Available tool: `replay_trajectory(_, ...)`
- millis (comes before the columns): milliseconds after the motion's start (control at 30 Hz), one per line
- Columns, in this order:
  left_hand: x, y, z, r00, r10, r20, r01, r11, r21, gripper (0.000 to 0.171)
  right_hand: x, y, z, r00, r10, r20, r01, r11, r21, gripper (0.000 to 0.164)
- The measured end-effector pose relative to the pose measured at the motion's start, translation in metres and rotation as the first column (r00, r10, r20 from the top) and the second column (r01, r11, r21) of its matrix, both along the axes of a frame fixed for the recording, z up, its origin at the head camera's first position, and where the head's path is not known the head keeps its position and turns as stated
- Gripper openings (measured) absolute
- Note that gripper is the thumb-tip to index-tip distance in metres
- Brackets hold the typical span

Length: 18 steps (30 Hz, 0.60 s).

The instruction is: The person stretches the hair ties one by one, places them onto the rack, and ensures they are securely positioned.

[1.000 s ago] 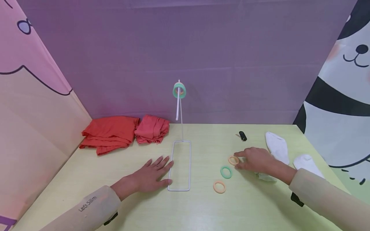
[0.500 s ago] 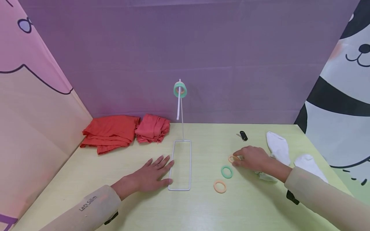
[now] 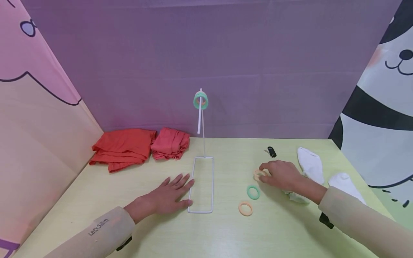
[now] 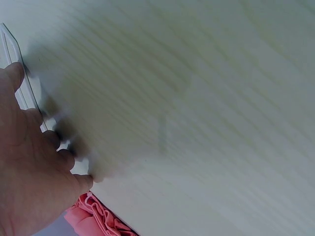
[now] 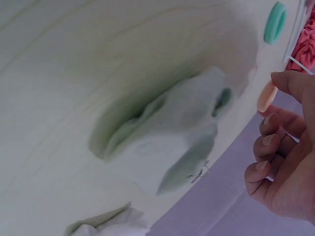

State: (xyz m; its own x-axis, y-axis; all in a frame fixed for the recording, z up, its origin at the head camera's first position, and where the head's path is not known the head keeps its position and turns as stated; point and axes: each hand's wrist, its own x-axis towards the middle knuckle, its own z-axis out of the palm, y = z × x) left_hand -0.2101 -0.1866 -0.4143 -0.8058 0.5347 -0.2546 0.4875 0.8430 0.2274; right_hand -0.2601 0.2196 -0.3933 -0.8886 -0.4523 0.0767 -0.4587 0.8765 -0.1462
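Note:
My right hand (image 3: 281,175) pinches a pale orange ring (image 3: 257,175) between thumb and index finger. In the right wrist view that ring (image 5: 267,97) sits between the two fingertips, the other fingers curled. A green ring (image 3: 253,192) and another orange ring (image 3: 246,208) lie on the table just nearer to me. My left hand (image 3: 171,197) is spread flat, fingertips at the left side of the white wire stand's base (image 3: 212,186). Green and orange rings (image 3: 196,101) hang on the stand's upper arm (image 3: 199,122).
Two red folded cloths (image 3: 124,147) (image 3: 171,143) lie at the back left of the table (image 3: 222,236). White socks (image 3: 310,163) (image 3: 345,184) lie at the right, partly behind my right arm. A small black key fob (image 3: 271,151) lies behind the right hand.
My right fingers have closed on the far orange ring, which now looks slightly shifted and paler. The left hand stays where it was on the stand's base.

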Motion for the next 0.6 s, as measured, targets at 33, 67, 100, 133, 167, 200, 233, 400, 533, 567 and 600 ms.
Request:
replay_trajectory(33, 0.000, 0.000, 0.000, 1.000, -0.001, 0.000, 0.001, 1.000, -0.002, 0.076, 0.001, -0.001, 0.003, 1.000, 0.002, -0.017, -0.003, 1.000, -0.013, 0.027)
replay_trajectory(67, -0.001, -0.001, -0.001, 1.000, -0.004, -0.001, 0.004, 1.000, -0.001, 0.076, 0.003, -0.002, 0.006, 0.999, 0.006, -0.031, -0.007, 1.000, -0.031, 0.026)
replay_trajectory(100, -0.001, -0.001, -0.001, 1.000, -0.004, -0.001, 0.004, 1.000, -0.002, 0.077, 0.004, -0.003, 0.010, 0.999, 0.012, -0.047, -0.014, 0.999, -0.051, 0.026)
replay_trajectory(133, -0.001, -0.001, -0.002, 1.000, -0.004, -0.003, 0.004, 1.000, -0.004, 0.077, 0.006, -0.005, 0.013, 0.998, 0.015, -0.065, -0.020, 0.997, -0.071, 0.025)
replay_trajectory(167, -0.001, -0.001, -0.002, 1.000, -0.003, -0.004, 0.003, 1.000, -0.007, 0.077, 0.007, -0.008, 0.017, 0.996, 0.017, -0.085, -0.025, 0.996, -0.090, 0.025)
replay_trajectory(200, -0.002, -0.001, -0.002, 1.000, -0.004, -0.004, 0.004, 1.000, -0.008, 0.077, 0.008, -0.010, 0.020, 0.994, 0.021, -0.109, -0.033, 0.993, -0.109, 0.025)
replay_trajectory(233, -0.002, -0.001, -0.002, 1.000, -0.004, -0.005, 0.004, 1.000, -0.010, 0.077, 0.010, -0.013, 0.024, 0.990, 0.022, -0.136, -0.040, 0.991, -0.127, 0.024)
replay_trajectory(400, -0.002, -0.001, -0.002, 1.000, -0.004, -0.001, 0.004, 1.000, -0.009, 0.077, 0.021, -0.030, 0.046, 0.932, 0.071, -0.355, -0.143, 0.973, -0.179, 0.021)
replay_trajectory(533, -0.002, 0.000, -0.001, 1.000, 0.000, 0.007, 0.000, 1.000, -0.008, 0.077, 0.033, -0.046, 0.066, 0.779, 0.157, -0.607, -0.304, 0.942, -0.146, 0.024)
replay_trajectory(567, -0.002, -0.001, -0.001, 1.000, 0.000, 0.004, 0.000, 1.000, -0.011, 0.077, 0.036, -0.050, 0.072, 0.730, 0.175, -0.661, -0.339, 0.932, -0.129, 0.025)
replay_trajectory(600, -0.002, -0.001, -0.001, 1.000, -0.004, 0.002, 0.004, 1.000, -0.009, 0.077, 0.039, -0.055, 0.078, 0.689, 0.186, -0.700, -0.368, 0.922, -0.117, 0.025)
